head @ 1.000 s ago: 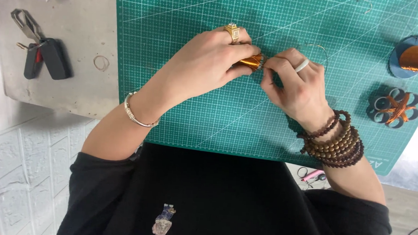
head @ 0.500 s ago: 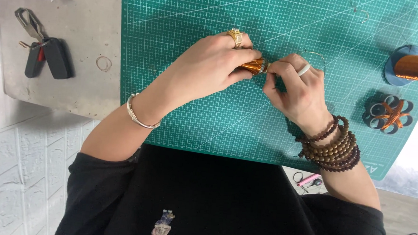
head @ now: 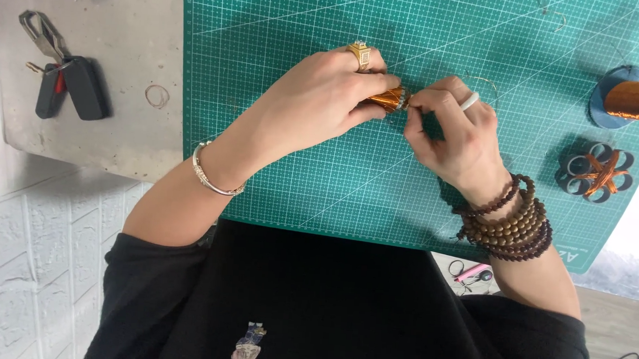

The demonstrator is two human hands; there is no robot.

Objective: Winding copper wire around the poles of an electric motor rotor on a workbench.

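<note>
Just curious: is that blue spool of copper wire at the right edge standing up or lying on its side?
On its side: the wire spool shows its copper winding lengthwise on the green cutting mat.

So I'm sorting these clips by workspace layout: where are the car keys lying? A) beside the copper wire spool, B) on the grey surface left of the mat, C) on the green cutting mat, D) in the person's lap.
B: the car keys lie on the grey surface, clear of the green cutting mat edge.

No packages, signs or screens observed; the sole marking is white printed lettering at the green cutting mat's [head: 275,199] corner, five o'clock, partly cut off.
</note>
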